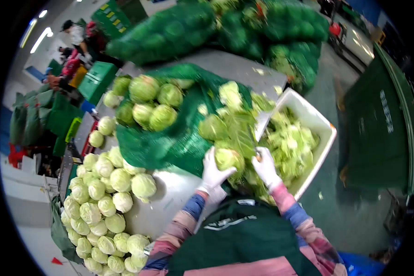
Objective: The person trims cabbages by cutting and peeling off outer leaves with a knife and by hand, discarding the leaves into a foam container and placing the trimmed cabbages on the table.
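fingers (223, 172) of the left hand (212, 170): gloved, spread, clamped round a cabbage (228, 158) from its left side; right hand (265, 166): gloved, fingers curled shut on something small, not identifiable, just right of the cabbage; both forearms reach forward in striped sleeves; cabbage sits at the near edge of the surface (170, 193), beside the white bin (315, 122) of trimmed leaves; green net sack (170, 142) crowds the left; bare steel lies before the trimmed pile (106, 202)
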